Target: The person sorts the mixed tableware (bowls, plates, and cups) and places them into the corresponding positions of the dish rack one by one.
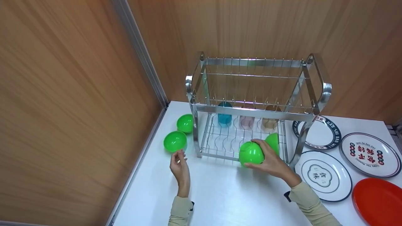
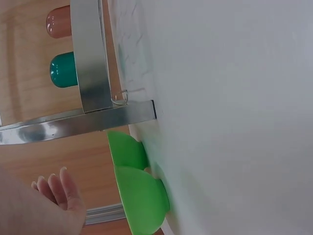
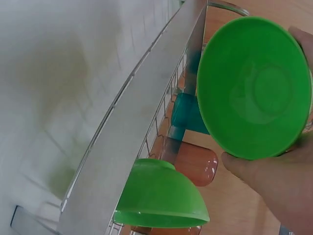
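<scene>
My right hand grips a green bowl by its rim, in front of the rack's lower tier. In the right wrist view the bowl's hollow side faces the camera, with the thumb at its edge. Just behind it, a second green bowl stands tilted in the lower tier of the metal dish rack. My left hand, holding nothing, hovers with loosely bent fingers by a green bowl. Another green bowl sits right behind that one, left of the rack.
Inside the rack's lower tier stand a blue cup, a pinkish cup and a brownish cup. Several plates lie to the right, among them a red plate and a white patterned plate. Wooden panels bound the left and back.
</scene>
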Demonstrator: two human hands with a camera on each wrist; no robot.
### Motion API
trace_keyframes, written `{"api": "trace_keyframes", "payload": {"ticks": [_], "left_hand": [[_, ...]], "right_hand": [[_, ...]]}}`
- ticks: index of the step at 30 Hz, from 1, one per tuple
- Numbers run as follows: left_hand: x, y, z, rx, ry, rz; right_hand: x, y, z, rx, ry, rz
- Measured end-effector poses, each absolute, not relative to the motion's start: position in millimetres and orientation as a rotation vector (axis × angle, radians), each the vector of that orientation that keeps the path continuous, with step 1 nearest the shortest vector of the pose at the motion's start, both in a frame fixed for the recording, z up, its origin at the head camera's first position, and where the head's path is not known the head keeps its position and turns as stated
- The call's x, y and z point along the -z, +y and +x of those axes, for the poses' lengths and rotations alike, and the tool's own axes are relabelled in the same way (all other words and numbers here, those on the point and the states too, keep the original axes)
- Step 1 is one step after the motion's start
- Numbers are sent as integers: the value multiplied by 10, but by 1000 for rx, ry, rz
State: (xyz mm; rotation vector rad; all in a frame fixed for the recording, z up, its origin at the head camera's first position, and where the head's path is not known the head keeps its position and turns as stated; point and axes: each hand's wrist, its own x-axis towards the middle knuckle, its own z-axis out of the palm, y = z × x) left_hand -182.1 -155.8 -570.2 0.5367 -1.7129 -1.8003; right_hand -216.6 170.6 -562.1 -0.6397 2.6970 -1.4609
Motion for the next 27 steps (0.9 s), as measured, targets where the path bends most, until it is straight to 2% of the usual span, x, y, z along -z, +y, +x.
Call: {"api": "trace_keyframes", "payload": {"ticks": [9,27], "left_hand": [[6067,-1867,-2095,1766,-1601,653],[6216,-2134,-2361,1749,-1489,796]], "right_hand": [[5613,1773,-2265,1367,2803,-659],[5629,1877,-2426,1166,2984,-846]]}}
